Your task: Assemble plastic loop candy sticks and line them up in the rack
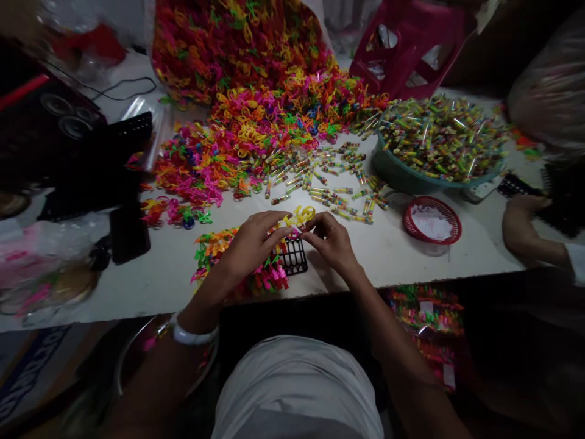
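Note:
My left hand [249, 241] is closed, its fingertips pinching a yellow looped plastic piece [302, 216]. Facing it, my right hand [333, 242] has thumb and index finger bent together beside the yellow piece; what they grip is hard to make out. A small pink piece [294, 233] shows between the two thumbs. Under my hands, a black plastic grid [295, 259] lies near the table's front edge. Its right end shows bare slots. Colourful plastic pieces [267, 277] cover its left part, partly hidden by my left hand and forearm.
Behind lies a big heap of colourful plastic pieces [269, 116], with small clear tubes [329, 174] scattered before it. A green basin [406, 171] of tubes and a red basket [411, 227] of paper slips stand right. A phone [129, 231] lies left. Another person's hand [523, 225] is far right.

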`<state>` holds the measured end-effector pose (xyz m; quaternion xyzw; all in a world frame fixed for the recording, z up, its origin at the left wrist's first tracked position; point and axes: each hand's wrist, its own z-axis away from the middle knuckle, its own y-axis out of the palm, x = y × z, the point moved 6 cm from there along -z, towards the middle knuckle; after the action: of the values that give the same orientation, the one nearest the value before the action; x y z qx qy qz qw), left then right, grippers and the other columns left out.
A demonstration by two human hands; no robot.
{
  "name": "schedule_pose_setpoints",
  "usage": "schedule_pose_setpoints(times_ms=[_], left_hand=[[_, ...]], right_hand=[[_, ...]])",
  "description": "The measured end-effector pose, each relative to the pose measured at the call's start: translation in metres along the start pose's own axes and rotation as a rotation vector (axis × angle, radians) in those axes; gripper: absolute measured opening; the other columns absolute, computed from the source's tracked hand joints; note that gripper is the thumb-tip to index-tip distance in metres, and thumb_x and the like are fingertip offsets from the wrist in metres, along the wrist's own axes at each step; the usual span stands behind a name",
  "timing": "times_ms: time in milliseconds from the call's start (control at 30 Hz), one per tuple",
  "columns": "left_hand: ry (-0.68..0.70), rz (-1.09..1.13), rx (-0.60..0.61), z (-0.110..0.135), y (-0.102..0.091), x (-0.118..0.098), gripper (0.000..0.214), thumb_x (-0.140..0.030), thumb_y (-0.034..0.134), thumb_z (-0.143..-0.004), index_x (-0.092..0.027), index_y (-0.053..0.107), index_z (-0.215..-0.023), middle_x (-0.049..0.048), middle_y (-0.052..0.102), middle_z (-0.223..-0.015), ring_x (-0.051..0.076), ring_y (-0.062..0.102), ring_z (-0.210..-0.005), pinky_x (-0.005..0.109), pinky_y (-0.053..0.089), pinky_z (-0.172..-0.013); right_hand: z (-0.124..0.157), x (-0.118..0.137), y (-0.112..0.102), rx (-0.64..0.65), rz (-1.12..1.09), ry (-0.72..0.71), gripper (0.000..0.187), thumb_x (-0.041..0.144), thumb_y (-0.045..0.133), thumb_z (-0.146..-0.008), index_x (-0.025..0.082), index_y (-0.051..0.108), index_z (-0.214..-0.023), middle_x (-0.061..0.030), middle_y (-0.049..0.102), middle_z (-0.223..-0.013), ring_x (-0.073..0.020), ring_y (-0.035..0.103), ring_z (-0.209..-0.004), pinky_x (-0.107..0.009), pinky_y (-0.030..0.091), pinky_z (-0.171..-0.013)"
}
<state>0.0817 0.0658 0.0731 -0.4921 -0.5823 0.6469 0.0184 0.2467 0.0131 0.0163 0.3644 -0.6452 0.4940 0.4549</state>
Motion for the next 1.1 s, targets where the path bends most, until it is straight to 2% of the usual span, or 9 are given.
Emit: schedule_pose_setpoints(times_ms=[133,300,467,600,700,767,900,1000,1100], left_hand=[[0.034,-0.017,-0.105,-0.006,-0.008,-0.016,0.023,-0.038,0.052,-0.092,-0.019,0.065,-0.097,0.0038,0.070,-0.096,0.018,0.064,-0.091,0.028,0.049,-0.083],[0.122,-0.176,-0.097,-0.008,0.004,-0.022,0.025,-0.035,0.044,-0.096,-0.019,0.063,-0.099,0.0080,0.068,-0.096,0.022,0.061,-0.099,0.035,0.047,-0.091],[0.102,-0.167,-0.042,0.001,0.006,-0.009,0.033,-0.039,0.047,-0.095,-0.020,0.057,-0.120,0.0097,0.062,-0.127,0.022,0.054,-0.121,0.041,0.042,-0.105],[0.093,-0.204,0.034,0.017,0.007,0.001,0.039,-0.039,0.042,-0.097,-0.021,0.052,-0.130,0.0094,0.053,-0.140,0.022,0.041,-0.136,0.048,0.031,-0.114],[0.066,-0.223,0.088,0.027,0.012,0.007,0.040,-0.039,0.038,-0.098,-0.022,0.050,-0.133,0.0086,0.049,-0.144,0.022,0.037,-0.139,0.049,0.026,-0.116],[0.057,-0.227,0.083,0.029,0.014,0.008,0.040,-0.038,0.036,-0.099,-0.022,0.051,-0.132,0.0083,0.049,-0.144,0.021,0.037,-0.139,0.048,0.026,-0.116],[0.060,-0.226,0.067,0.028,0.015,0.008,0.039,-0.036,0.035,-0.099,-0.021,0.052,-0.131,0.0082,0.051,-0.142,0.021,0.040,-0.137,0.046,0.028,-0.115],[0.058,-0.223,0.063,0.027,0.014,0.008,0.039,-0.035,0.034,-0.099,-0.022,0.052,-0.131,0.0073,0.052,-0.141,0.021,0.041,-0.135,0.046,0.029,-0.114],[0.058,-0.226,0.065,0.027,0.014,0.008,0.039,-0.035,0.033,-0.099,-0.022,0.052,-0.131,0.0073,0.053,-0.140,0.021,0.042,-0.134,0.045,0.030,-0.113]], right_hand=[[0.003,0.005,0.007,0.049,-0.193,0.095,0.030,0.035,0.074,-0.071,0.020,0.061,-0.092,0.0018,0.062,-0.082,-0.0123,0.054,-0.066,-0.025,0.043,-0.063],[0.010,0.006,0.016,0.215,-0.160,0.024,0.021,0.037,0.069,-0.077,0.019,0.062,-0.083,-0.0002,0.061,-0.083,-0.0156,0.059,-0.079,-0.027,0.047,-0.073],[0.026,-0.016,0.018,0.120,-0.039,0.030,0.017,0.032,0.062,-0.083,0.019,0.060,-0.095,-0.0041,0.065,-0.091,-0.0181,0.061,-0.084,-0.031,0.051,-0.077],[0.055,-0.040,0.040,0.145,-0.235,0.154,0.019,0.036,0.065,-0.082,0.021,0.061,-0.093,-0.0030,0.066,-0.083,-0.0175,0.064,-0.072,-0.030,0.055,-0.067],[0.073,-0.047,0.057,0.140,-0.286,0.163,0.022,0.038,0.066,-0.082,0.023,0.064,-0.097,-0.0043,0.068,-0.092,-0.0160,0.064,-0.065,-0.028,0.055,-0.059],[0.080,-0.047,0.060,0.128,-0.198,0.104,0.022,0.036,0.063,-0.085,0.023,0.065,-0.102,-0.0056,0.069,-0.097,-0.0174,0.066,-0.071,-0.029,0.056,-0.063],[0.086,-0.035,0.060,0.150,0.050,-0.104,0.022,0.025,0.057,-0.089,0.024,0.064,-0.110,-0.0077,0.069,-0.109,-0.0207,0.064,-0.102,-0.033,0.052,-0.087],[0.088,-0.028,0.064,0.237,0.162,-0.165,0.026,0.020,0.052,-0.091,0.024,0.061,-0.115,-0.0082,0.068,-0.112,-0.0197,0.062,-0.107,-0.032,0.051,-0.088],[0.085,-0.025,0.064,0.218,0.262,-0.150,0.028,0.015,0.051,-0.088,0.023,0.060,-0.114,-0.0088,0.067,-0.106,-0.0212,0.062,-0.103,-0.031,0.052,-0.082]])
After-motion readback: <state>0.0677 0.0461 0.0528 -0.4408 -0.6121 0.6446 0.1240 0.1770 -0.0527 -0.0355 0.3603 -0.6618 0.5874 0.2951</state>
